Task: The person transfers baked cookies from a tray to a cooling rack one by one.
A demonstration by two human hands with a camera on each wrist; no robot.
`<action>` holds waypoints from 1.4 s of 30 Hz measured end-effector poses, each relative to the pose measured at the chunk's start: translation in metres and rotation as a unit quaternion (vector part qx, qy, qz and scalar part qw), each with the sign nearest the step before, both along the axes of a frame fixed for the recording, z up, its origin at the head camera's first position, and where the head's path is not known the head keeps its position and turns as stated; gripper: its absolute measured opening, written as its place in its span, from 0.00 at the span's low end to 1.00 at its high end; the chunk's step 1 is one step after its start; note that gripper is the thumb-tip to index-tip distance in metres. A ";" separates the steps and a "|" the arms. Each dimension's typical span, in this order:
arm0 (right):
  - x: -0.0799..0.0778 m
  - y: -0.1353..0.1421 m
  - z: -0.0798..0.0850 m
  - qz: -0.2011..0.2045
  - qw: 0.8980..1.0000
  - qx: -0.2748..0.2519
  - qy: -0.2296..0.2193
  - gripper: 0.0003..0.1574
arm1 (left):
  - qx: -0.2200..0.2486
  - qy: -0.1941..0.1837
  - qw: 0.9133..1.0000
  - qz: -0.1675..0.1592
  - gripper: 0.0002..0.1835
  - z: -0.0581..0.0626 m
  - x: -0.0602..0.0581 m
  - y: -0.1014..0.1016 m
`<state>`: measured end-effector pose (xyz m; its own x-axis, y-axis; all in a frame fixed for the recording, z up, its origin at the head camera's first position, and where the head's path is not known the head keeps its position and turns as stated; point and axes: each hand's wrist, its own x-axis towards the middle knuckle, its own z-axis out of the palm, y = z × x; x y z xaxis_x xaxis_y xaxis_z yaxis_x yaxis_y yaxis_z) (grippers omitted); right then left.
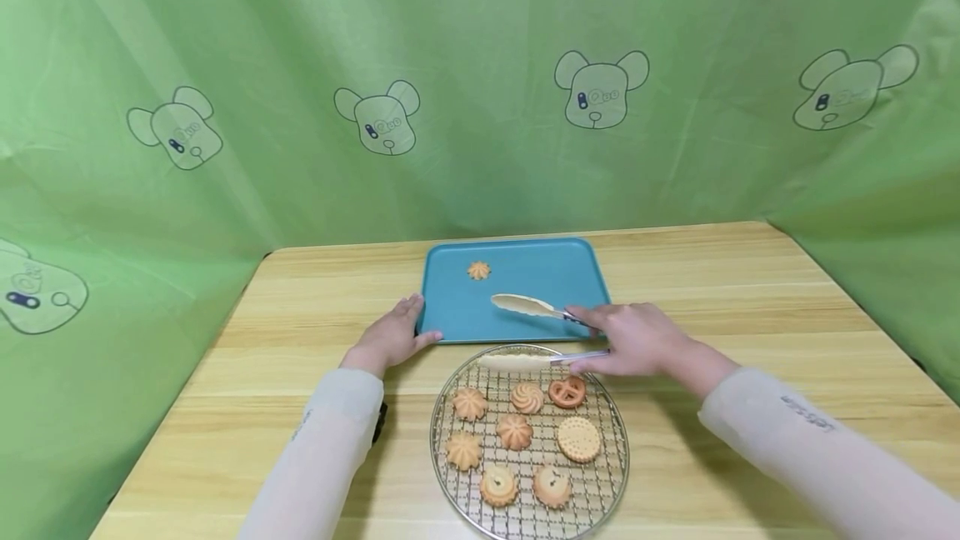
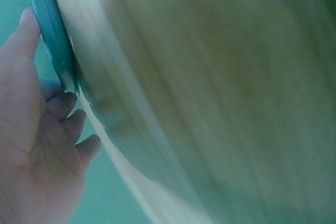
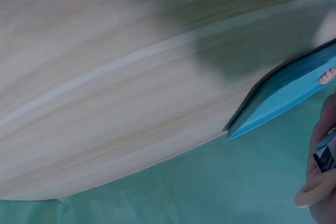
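Note:
My right hand [image 1: 641, 340] holds a pair of tongs [image 1: 525, 305] with cream-coloured tips and metal arms. The tongs' arms are spread with nothing between them, one tip over the blue tray [image 1: 543, 269] and the other over the far edge of the round wire rack [image 1: 433, 440]. My left hand [image 1: 390, 336] rests at the tray's near left corner, thumb along the front edge and fingers by the left side. One flower-shaped cookie [image 1: 478, 271] lies on the tray. On the rack are several cookies, among them a pretzel [image 1: 567, 392], a swirl cookie [image 1: 527, 397] and a round dotted biscuit [image 1: 579, 439].
Tray and rack stand close together on a light wooden table [image 1: 750, 315], the tray behind the rack. A green curtain [image 1: 480, 173] printed with bear heads hangs behind the table and at both sides.

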<state>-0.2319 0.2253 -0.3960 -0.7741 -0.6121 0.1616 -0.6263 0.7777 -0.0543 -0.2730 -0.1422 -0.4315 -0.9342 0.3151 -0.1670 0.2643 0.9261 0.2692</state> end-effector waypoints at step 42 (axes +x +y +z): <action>-0.047 -0.057 0.005 -0.170 0.979 -0.002 -0.113 0.67 | -0.002 0.004 1.000 -0.003 0.46 0.000 0.000 0.001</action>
<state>-0.2793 0.1678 -0.3906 -0.9491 -0.3131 -0.0344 -0.3036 0.9384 -0.1649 -0.2734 -0.1416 -0.4314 -0.9338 0.3196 -0.1607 0.2715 0.9258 0.2632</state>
